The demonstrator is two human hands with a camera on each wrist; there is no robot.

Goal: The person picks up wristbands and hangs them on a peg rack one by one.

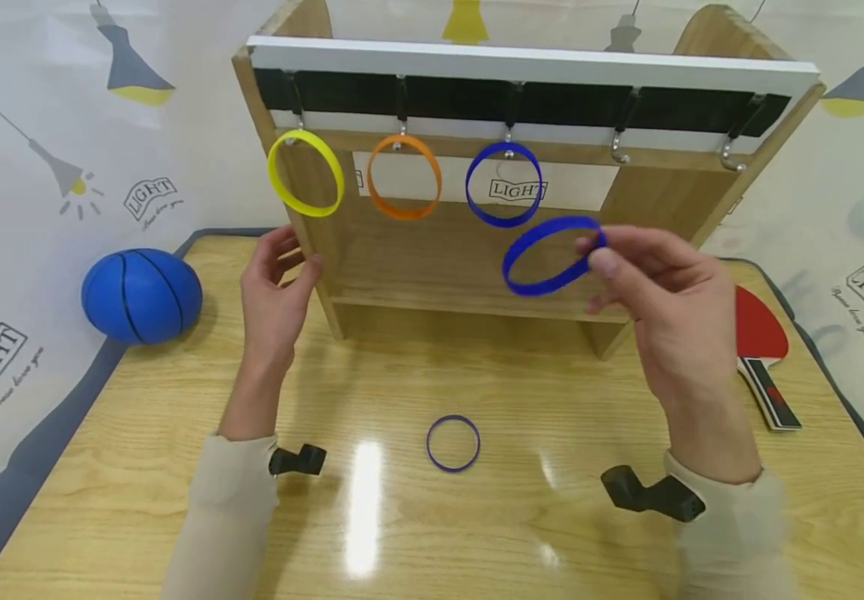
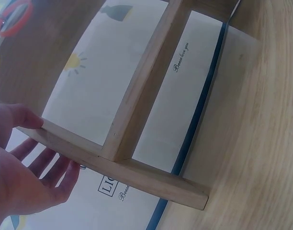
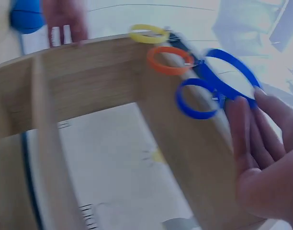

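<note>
My right hand (image 1: 682,312) pinches a blue silicone wristband (image 1: 540,288) between thumb and fingers, in front of a wooden hook rack (image 1: 402,258). Its tilted loop stands just below and right of another blue wristband (image 1: 504,222) on the middle hook. A yellow wristband (image 1: 312,210) and an orange wristband (image 1: 405,215) hang on the two hooks to the left. My left hand (image 1: 274,292) grips the rack's left side panel (image 2: 156,182), thumb on the inner face and fingers outside, as the left wrist view shows.
Two bare hooks (image 1: 619,150) are at the rack's right. A thin dark blue wristband (image 1: 454,470) lies on the table (image 1: 521,533) in front. A blue ball (image 1: 142,296) sits at the left, and a red table tennis paddle (image 1: 761,325) at the right.
</note>
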